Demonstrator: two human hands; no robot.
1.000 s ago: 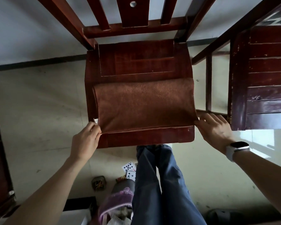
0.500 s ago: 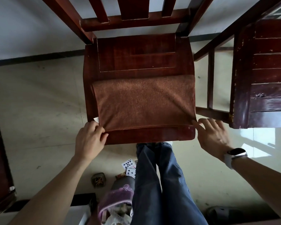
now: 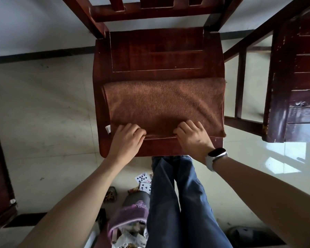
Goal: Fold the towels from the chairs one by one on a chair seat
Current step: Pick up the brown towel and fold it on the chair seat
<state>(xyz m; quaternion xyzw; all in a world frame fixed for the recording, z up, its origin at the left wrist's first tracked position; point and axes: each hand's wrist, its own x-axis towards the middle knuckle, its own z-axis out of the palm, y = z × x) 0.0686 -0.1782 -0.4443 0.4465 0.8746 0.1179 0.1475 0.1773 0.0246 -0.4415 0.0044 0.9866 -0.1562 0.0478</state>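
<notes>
I see the brown towel (image 3: 163, 106) lying folded across the front half of the chair seat (image 3: 157, 56), its near hem running just inside the seat's front edge. My left hand (image 3: 126, 140), at about 7 o'clock from the towel's middle, has its fingers curled over that near hem, the grip pinching the cloth edge. My right hand (image 3: 192, 138), at about 5 o'clock, does the same, fingers curled onto the hem, with a watch (image 3: 216, 156) on its wrist. The two hands sit near each other, with a short stretch of hem between them. A small white tag (image 3: 108, 129) sticks out at the towel's near left corner. A second chair (image 3: 297, 86) stands at 3 o'clock. Playing cards (image 3: 143, 181) lie on the floor (image 3: 43, 122) at 6 o'clock, beside my legs.
</notes>
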